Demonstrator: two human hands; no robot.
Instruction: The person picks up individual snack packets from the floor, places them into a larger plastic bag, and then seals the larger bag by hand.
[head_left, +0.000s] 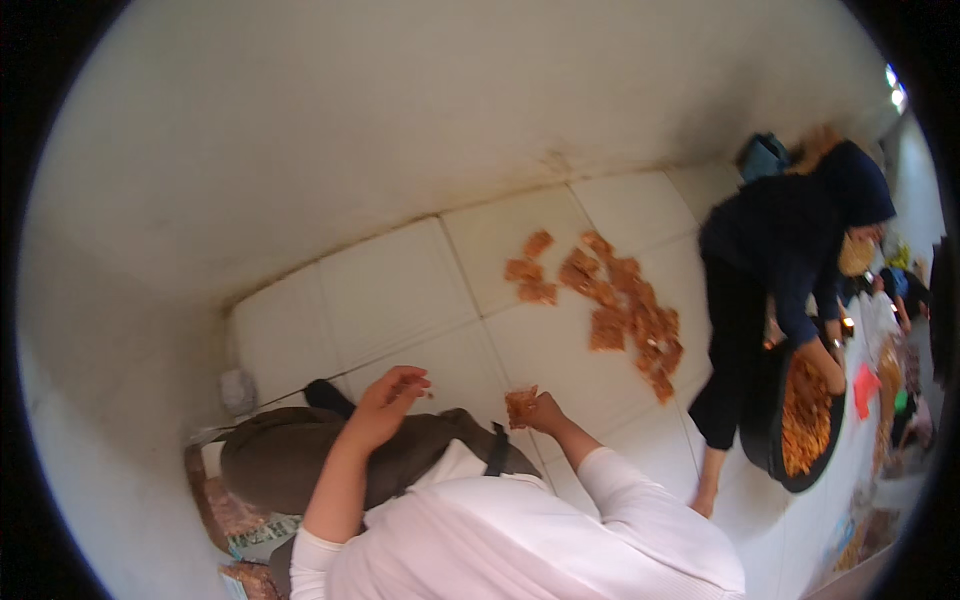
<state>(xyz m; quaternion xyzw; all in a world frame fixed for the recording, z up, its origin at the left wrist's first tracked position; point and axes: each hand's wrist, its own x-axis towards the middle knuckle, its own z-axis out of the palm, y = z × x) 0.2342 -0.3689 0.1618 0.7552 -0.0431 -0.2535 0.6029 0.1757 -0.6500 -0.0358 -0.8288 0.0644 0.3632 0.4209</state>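
My right hand (547, 414) grips a small clear plastic packet (520, 406) of orange-brown food by its side. It is held above the white floor tiles, in front of my body. To the left, my left hand (391, 396) is raised over my bent leg, with fingers half curled and apart and nothing clearly held. A tiny brown speck shows by its fingertips, too small to name. Beyond my right hand, several similar packets (637, 307) lie in a loose heap on the tiled floor (405, 285). A smaller group of packets (531, 271) lies just left of it.
At the right, a person in dark clothes (780, 232) bends over a large black tub (765, 442) of orange food shreds (806, 427). A wall (375, 135) borders the floor. Beside my left leg are filled packages (240, 502) and a whitish bundle (238, 391).
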